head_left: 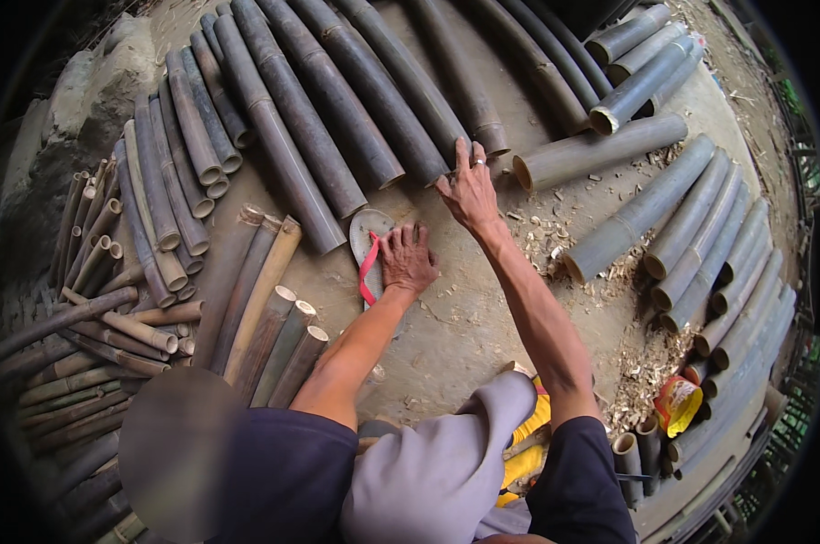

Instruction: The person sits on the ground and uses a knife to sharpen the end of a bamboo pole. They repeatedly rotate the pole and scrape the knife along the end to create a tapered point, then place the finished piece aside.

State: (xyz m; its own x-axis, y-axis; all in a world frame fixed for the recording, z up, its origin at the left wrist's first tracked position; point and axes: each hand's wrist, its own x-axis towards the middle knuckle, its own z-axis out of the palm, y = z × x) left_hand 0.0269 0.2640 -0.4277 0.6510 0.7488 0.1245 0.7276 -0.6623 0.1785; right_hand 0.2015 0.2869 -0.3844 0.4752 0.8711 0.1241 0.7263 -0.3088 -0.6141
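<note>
Touching the near end of a smooth, grey-brown bamboo tube [413,80] at far centre, my right fingers [462,158] are slightly parted; I can't tell their grip. My left fingers [406,238], loosely spread and empty, are beside a slipper [364,224].

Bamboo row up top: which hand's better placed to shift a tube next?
Right, likely. The right hand is at the near end of a bamboo tube; the left hand sits farther back, by the red-strapped sandal.
</note>
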